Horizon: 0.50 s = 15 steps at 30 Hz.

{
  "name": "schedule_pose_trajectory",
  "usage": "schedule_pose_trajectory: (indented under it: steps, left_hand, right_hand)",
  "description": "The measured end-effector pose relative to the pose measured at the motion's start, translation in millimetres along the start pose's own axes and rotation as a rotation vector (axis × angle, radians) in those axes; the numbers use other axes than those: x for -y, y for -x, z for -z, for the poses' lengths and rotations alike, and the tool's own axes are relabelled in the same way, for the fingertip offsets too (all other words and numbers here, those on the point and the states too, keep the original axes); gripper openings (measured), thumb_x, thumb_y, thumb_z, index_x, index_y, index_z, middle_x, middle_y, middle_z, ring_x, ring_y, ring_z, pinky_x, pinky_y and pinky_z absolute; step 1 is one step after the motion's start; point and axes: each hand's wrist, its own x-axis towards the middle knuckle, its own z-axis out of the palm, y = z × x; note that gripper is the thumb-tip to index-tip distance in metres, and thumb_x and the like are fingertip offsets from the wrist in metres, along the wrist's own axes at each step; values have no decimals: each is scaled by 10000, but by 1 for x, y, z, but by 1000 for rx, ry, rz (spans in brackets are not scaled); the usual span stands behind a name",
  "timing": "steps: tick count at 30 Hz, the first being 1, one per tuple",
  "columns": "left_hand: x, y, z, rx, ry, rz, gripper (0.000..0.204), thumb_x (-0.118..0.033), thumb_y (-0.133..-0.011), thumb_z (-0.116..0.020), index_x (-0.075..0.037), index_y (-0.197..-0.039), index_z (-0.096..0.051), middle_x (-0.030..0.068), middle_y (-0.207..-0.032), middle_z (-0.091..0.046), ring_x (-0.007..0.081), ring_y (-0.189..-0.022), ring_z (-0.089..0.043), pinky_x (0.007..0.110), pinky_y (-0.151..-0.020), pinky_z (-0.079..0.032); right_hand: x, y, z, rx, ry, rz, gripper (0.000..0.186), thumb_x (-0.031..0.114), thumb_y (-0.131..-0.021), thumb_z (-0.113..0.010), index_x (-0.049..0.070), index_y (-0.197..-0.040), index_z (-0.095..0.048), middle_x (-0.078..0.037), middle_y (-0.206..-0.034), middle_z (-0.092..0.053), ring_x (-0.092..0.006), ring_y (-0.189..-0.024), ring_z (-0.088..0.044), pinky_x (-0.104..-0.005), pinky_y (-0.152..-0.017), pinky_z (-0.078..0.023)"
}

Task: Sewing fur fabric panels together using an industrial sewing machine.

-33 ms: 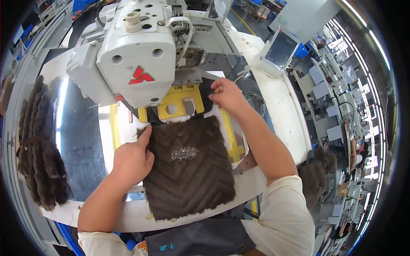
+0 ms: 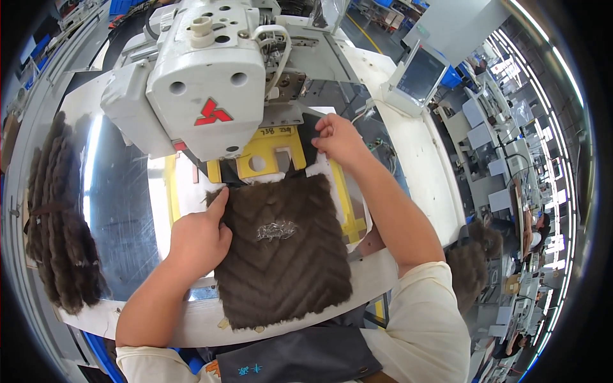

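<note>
A dark brown fur panel [image 2: 281, 268] with chevron ridges and a small shiny clear patch lies flat before the sewing machine head [image 2: 207, 96]. My left hand [image 2: 199, 239] rests at its far left corner, index finger stretched onto the edge and thumb apart. The other fingers are partly hidden. Beyond the fur sits a yellow template plate [image 2: 271, 150] with cut-outs, under the head. At the right edge of the dark sheet [image 2: 309, 137] beside that plate, my right hand [image 2: 341, 142] has its fingers curled together. What they grip, if anything, is hidden.
Bundled brown fur strips [image 2: 60, 223] lie on the left of the table. A control screen [image 2: 418, 76] stands at the back right. More brown fur [image 2: 467, 265] hangs beyond my right arm. Further right are other workstations with people.
</note>
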Motion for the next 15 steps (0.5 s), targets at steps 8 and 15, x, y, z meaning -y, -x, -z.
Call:
schedule_pose_trajectory:
  steps: [8,15]
  left_hand:
    - [5,5,-11,-127,-83,-88,625,-144,-860,-622,-5,-1463,-536,147,-645,-673,341,-593,-680,469,-610,-553]
    - [6,10,-11,-112,20,-18,616,-109,-846,-625,15,-1444,-539,186,-659,-660,393,-611,-665,495,-634,-549]
  right_hand:
    - [16,-28,-25,-103,226,297,294,1,-835,-758,1,-1079,-593,-73,-858,-667,-152,-739,-658,-328,-629,-524]
    - [15,47,-12,-114,73,57,291,44,-864,-736,20,-1110,-582,-89,-1090,-633,-150,-813,-662,-333,-671,-559]
